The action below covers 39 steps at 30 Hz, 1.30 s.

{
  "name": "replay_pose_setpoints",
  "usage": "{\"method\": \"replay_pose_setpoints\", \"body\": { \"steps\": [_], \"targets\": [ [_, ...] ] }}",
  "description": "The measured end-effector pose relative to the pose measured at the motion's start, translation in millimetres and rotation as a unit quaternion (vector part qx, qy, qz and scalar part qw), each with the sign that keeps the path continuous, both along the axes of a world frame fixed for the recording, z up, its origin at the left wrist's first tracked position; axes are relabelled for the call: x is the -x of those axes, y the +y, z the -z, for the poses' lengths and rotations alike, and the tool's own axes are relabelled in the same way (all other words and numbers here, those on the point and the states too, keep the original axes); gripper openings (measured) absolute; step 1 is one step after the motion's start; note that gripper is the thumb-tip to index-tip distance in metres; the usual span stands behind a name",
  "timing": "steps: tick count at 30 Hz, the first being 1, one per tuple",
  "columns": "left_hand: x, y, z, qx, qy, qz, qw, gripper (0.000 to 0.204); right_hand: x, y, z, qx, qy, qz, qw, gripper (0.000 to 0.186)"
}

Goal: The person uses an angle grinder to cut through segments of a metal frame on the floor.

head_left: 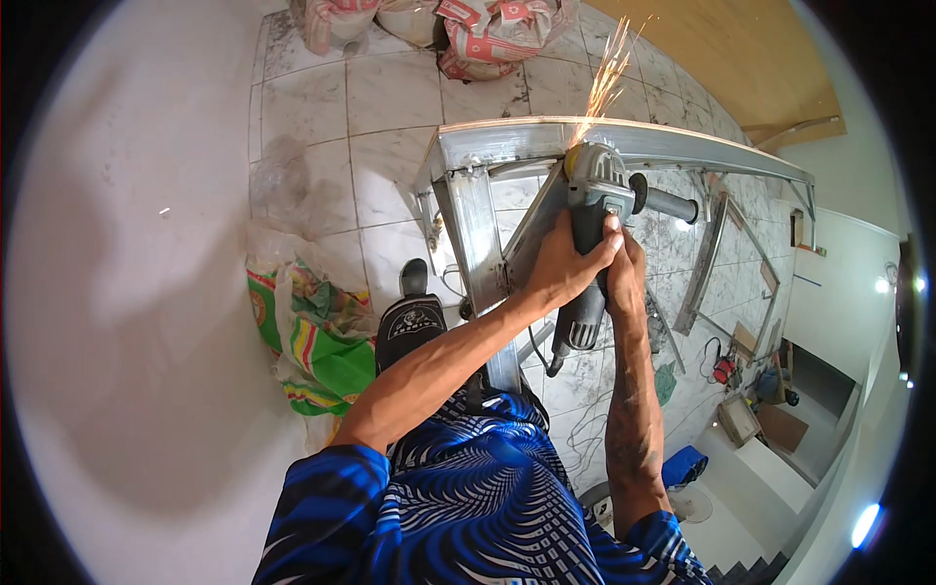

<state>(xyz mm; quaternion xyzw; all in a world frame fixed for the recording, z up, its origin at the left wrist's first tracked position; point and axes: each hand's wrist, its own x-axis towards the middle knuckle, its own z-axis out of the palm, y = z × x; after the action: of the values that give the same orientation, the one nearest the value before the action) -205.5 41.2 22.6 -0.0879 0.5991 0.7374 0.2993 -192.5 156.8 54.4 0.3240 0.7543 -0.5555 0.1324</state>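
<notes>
I hold a grey and black angle grinder (590,317) in both hands, its head with a yellowish guard against a silver metal frame (473,214), with orange sparks (604,83) flying up from the contact. My left hand (575,253) wraps round the grinder's body from the left, thumb near its switch. My right hand (624,268) grips the same body from the right. The side handle (668,203) sticks out to the right, ungripped. The disc is mostly hidden by the head.
A white wall (127,341) borders the left, beside a green plastic sack (307,366). Red-and-white sacks (502,34) lie at the top. My shod foot (414,317) stands under the frame. Metal bars (702,268), cables, a red tool (723,370) and a blue bag (682,466) lie right on the tiled floor (380,175).
</notes>
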Motion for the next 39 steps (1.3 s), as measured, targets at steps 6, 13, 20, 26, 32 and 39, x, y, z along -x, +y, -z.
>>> {"method": "replay_pose_setpoints", "body": {
  "steps": [6,13,20,26,32,39],
  "targets": [
    [1.1,1.3,0.4,-0.002,0.007,-0.008,1.000,0.074,-6.1,4.0,9.0,0.020,-0.004,0.040,0.999,0.062],
    [1.0,1.2,2.6,-0.028,0.018,-0.022,0.999,0.073,-4.6,0.7,3.8,0.024,0.007,0.026,0.999,0.064],
    [-0.1,3.9,5.3,-0.022,0.022,-0.019,0.999,0.072,-7.7,6.4,8.7,0.027,0.012,0.017,0.999,0.063],
    [-0.8,3.7,4.5,-0.023,0.024,-0.019,0.999,0.071,-9.5,10.2,11.8,0.028,0.010,0.009,1.000,0.061],
    [0.1,2.4,2.7,-0.013,0.031,-0.017,0.999,0.073,-7.6,5.1,7.1,0.028,0.010,0.032,0.999,0.060],
    [-1.2,4.2,6.1,-0.030,0.057,-0.033,0.997,0.074,-8.4,2.9,7.1,0.030,0.017,0.043,0.998,0.062]
  ]
}}
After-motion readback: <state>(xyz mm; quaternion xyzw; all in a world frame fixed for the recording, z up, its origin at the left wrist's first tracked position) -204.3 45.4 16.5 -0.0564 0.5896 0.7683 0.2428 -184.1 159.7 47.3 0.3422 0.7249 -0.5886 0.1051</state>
